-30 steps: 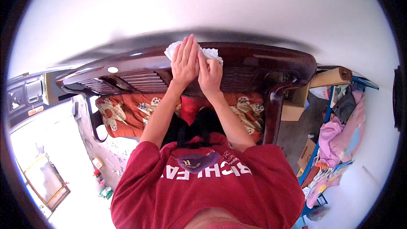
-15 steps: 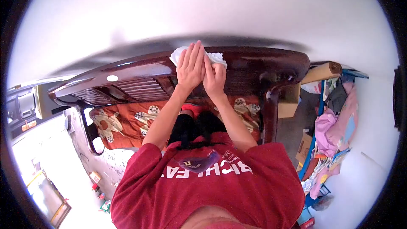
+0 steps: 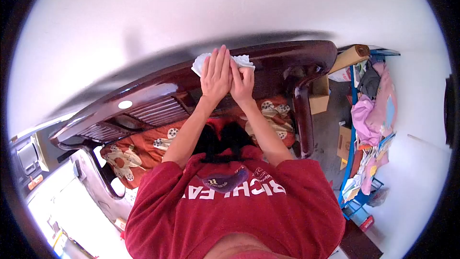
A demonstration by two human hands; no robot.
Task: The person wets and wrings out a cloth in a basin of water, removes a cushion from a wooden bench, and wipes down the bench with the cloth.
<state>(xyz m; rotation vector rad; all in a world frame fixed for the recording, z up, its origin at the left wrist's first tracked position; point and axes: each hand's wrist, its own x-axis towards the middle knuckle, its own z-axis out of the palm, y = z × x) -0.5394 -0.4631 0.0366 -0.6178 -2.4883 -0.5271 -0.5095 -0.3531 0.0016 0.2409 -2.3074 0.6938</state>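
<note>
A white cloth (image 3: 245, 61) lies bunched on the top rail of a glossy dark-wood bench (image 3: 292, 53). My left hand (image 3: 215, 77) rests flat on the cloth, with its fingers stretched forward and close together. Right beside it, my right hand (image 3: 243, 84) has curled fingers around the cloth's right part, its thumb against my left hand. The middle of the cloth is hidden under both hands. A white oval spot (image 3: 125, 104) shows on the rail to the left.
An orange-brown floral cushion (image 3: 136, 156) covers the seat. Behind the backrest stands a white wall (image 3: 230, 5). Right of the armrest (image 3: 303, 120) are cardboard boxes (image 3: 320, 97) and a blue-framed rack (image 3: 351, 163) with pink fabric (image 3: 366, 120) and other piled items.
The view has turned, so the bench now slants more, its right end higher. Both hands and the cloth sit slightly nearer that right end, in the same hold.
</note>
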